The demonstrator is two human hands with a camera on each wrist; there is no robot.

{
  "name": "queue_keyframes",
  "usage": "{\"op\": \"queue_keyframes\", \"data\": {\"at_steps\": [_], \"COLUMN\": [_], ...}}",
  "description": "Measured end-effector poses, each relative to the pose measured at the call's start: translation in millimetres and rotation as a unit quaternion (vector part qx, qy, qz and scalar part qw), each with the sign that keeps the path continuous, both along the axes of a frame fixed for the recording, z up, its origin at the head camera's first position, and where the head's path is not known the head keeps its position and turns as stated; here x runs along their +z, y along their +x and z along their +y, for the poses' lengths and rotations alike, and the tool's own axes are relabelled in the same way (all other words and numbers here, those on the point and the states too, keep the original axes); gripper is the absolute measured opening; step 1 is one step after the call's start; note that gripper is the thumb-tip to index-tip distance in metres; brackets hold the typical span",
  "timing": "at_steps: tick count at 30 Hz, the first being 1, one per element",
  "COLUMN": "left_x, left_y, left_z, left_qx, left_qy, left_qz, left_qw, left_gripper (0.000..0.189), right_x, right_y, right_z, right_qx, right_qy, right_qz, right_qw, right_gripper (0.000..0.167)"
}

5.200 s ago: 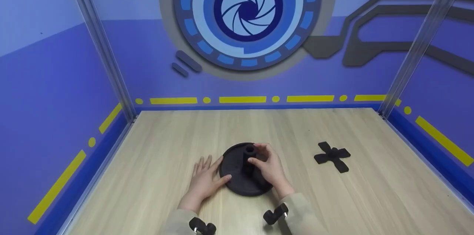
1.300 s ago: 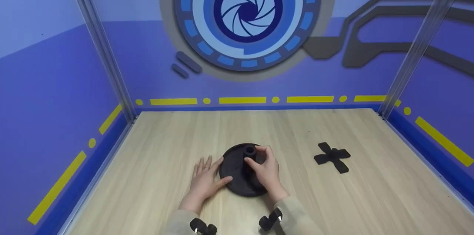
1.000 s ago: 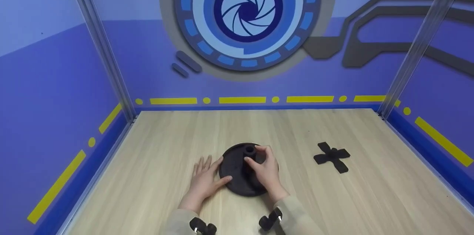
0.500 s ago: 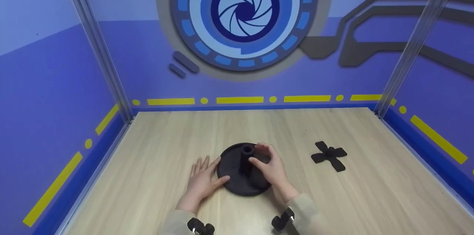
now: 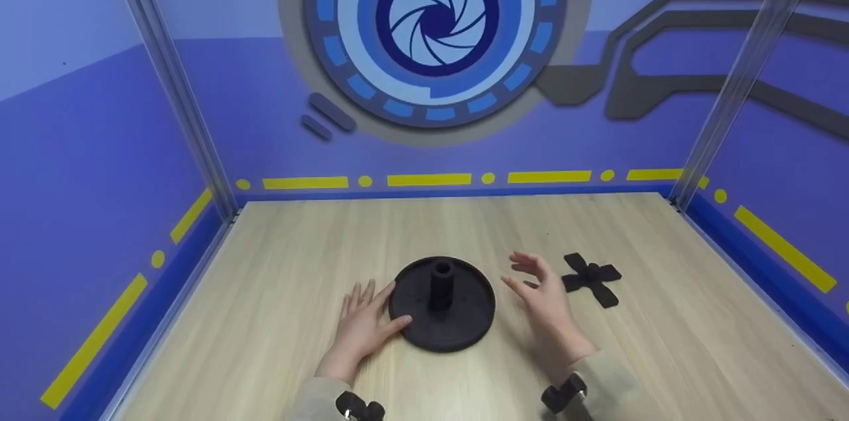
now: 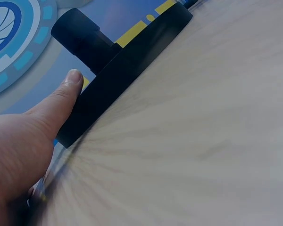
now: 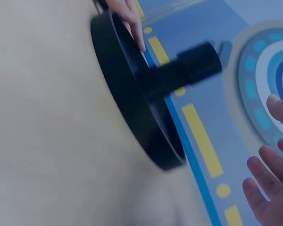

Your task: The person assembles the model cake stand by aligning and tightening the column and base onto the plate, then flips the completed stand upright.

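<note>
A round black base (image 5: 414, 325) with a raised rim lies on the table in the head view. From its middle rises an upright hollow black post (image 5: 441, 288), with a wider collar at the top. My left hand (image 5: 361, 325) rests beside the base, its thumb over the near-left rim and fingers spread on the table side. My right hand (image 5: 547, 295) is in the air to the right of the base, fingers loosely bent and holding nothing. Just past it lies a black four-bladed propeller-like piece (image 5: 592, 275) with a small knob at its centre.
The wooden table (image 5: 318, 235) is bounded by blue printed panels (image 5: 219, 89) at the back and sides. Metal posts (image 5: 176, 83) stand at the back corners. A black camera mount sits on each wrist (image 5: 564, 393).
My right hand has let go of the post and moved right, towards the four-bladed piece. The post stands on its own in the base. My left hand stays at the rim.
</note>
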State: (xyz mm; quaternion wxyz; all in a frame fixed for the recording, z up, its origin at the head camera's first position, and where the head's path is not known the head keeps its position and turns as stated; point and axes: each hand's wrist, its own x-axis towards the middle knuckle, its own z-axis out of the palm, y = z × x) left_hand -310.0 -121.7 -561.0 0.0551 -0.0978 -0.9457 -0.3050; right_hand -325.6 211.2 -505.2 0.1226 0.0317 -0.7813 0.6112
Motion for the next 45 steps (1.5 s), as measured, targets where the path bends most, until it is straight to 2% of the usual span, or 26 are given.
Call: {"op": "queue_keyframes", "data": {"at_steps": [9, 13, 18, 23, 29, 33, 40, 45], "left_x": [0.0, 0.3, 0.6, 1.2, 2.3, 2.5, 2.3, 1.6], "left_y": [1.7, 1.2, 1.5, 1.7, 1.1, 0.3, -0.5, -0.6], "left_z": [0.6, 0.5, 0.2, 0.3, 0.9, 0.7, -0.2, -0.4], "left_qx": [-0.001, 0.001, 0.002, 0.003, 0.002, 0.001, 0.001, 0.002], "left_qy": [-0.002, -0.003, -0.008, -0.011, -0.007, -0.008, -0.008, -0.007], "left_qz": [-0.002, -0.002, -0.005, -0.002, 0.002, 0.003, 0.003, 0.001], "left_qw": [1.0, 1.0, 1.0, 0.9999, 1.0, 1.0, 1.0, 1.0], "left_gripper": [0.085, 0.086, 0.086, 0.085, 0.084, 0.084, 0.085, 0.085], "right_x": [2.0, 1.0, -4.4, -15.1, -27.6, -32.5, -33.8, -34.3], "right_y": [10.4, 13.1, 13.1, 13.7, 9.2, 5.7, 2.5, -1.8], "right_z": [60, 85, 112, 131, 141, 144, 146, 147], "right_qx": [-0.044, -0.073, -0.138, -0.173, -0.173, -0.166, -0.133, -0.12], "right_qy": [0.035, 0.044, 0.075, 0.079, 0.073, 0.094, 0.147, 0.209], "right_qz": [-0.03, -0.018, -0.01, -0.044, -0.103, -0.125, -0.142, -0.131], "right_qw": [0.998, 0.9962, 0.9875, 0.9808, 0.9768, 0.9736, 0.9698, 0.9615], "right_gripper": [0.051, 0.053, 0.054, 0.058, 0.066, 0.069, 0.072, 0.063]}}
